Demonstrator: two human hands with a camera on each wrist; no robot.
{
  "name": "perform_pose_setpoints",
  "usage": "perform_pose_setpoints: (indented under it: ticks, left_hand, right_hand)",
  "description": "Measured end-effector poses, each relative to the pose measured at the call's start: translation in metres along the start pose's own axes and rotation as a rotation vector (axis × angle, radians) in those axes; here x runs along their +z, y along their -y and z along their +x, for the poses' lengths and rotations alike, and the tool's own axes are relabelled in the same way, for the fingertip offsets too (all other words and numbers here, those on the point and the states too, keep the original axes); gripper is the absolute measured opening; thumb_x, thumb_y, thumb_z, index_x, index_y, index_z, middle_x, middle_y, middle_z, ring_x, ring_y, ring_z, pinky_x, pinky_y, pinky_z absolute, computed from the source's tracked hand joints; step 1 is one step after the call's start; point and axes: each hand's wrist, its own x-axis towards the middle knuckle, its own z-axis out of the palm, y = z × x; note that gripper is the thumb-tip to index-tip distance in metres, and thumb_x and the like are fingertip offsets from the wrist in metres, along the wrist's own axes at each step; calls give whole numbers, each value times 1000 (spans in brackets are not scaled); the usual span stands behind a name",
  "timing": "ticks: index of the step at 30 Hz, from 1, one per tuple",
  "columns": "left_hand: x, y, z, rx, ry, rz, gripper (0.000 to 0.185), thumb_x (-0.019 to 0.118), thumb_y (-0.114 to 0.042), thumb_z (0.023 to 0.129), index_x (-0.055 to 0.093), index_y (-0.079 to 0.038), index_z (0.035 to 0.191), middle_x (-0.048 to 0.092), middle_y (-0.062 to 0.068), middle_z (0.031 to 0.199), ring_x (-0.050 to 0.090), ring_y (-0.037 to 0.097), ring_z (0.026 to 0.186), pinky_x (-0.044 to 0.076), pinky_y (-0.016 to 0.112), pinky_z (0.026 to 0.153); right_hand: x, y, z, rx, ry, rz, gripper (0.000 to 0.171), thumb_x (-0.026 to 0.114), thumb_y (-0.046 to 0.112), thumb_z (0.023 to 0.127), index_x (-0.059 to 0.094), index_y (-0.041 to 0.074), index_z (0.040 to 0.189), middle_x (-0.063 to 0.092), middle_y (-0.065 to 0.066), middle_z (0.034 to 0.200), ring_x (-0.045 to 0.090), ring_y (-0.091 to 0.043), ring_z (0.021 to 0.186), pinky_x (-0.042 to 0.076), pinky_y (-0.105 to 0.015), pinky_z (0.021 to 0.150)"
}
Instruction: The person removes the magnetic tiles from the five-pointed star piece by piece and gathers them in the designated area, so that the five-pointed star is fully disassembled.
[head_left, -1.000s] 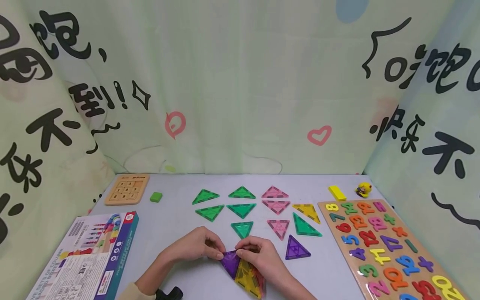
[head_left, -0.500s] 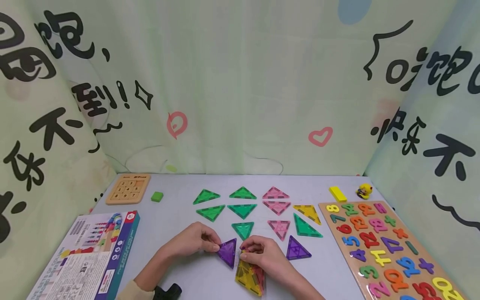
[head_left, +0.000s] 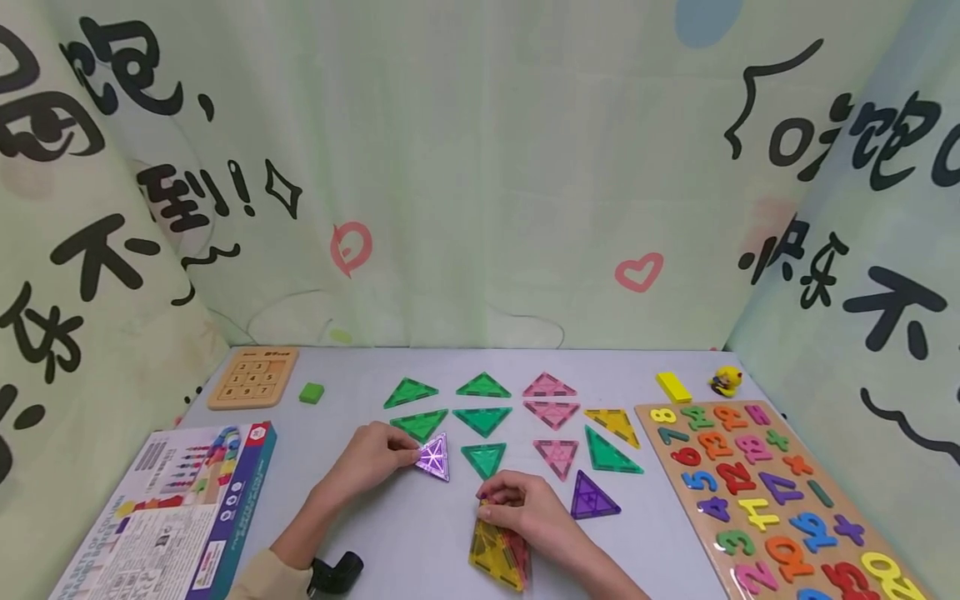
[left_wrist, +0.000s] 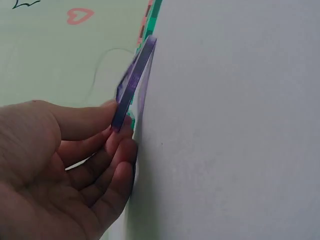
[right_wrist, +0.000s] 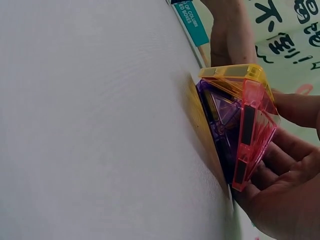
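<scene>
My left hand [head_left: 372, 457] pinches a purple triangle [head_left: 434, 457] by its corner, tilted on the tabletop [head_left: 360, 533]; right hand [head_left: 522, 507] grips the stacked tiles [head_left: 495, 554]. I'd judge them light, rigid, slick: hold edges.

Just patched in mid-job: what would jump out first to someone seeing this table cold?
The rows of green, pink, yellow and purple triangle tiles laid flat mid-table catch the eye first. In front of them the left hand pinches a purple triangle tile tilted on its edge, while the right hand grips a stack of yellow, purple and pink tiles near the front edge. A bright number puzzle board fills the right side.
</scene>
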Motion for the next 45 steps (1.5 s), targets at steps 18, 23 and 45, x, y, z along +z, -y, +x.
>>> perform_pose_setpoints:
  ticks: [18,23,45]
  left_hand:
    - [0,-2,-7,37,-46,53,4,78,-12,84,75,-14,85,61,-3,74,51,13,71,44,25,60]
    - [0,-3,-8,25,-46,50,4,77,-14,85,75,-15,87,60,-3,74,51,13,71,44,25,59]
    - [33,-38,-30,68,489,-330,16,78,-23,86,69,-10,85,74,3,74,69,15,66,56,28,62]
  right_hand:
    - [1,0,-1,-33,-2,59,29,74,23,89,69,4,110,70,-1,93,62,-14,84,51,-27,76]
    - [2,-1,0,-31,-48,67,30,75,22,88,68,3,110,71,-2,92,62,-14,83,51,-25,73]
    - [6,2,0,15,-242,211,32,76,21,87,66,1,110,69,-1,91,62,-13,84,53,-21,73]
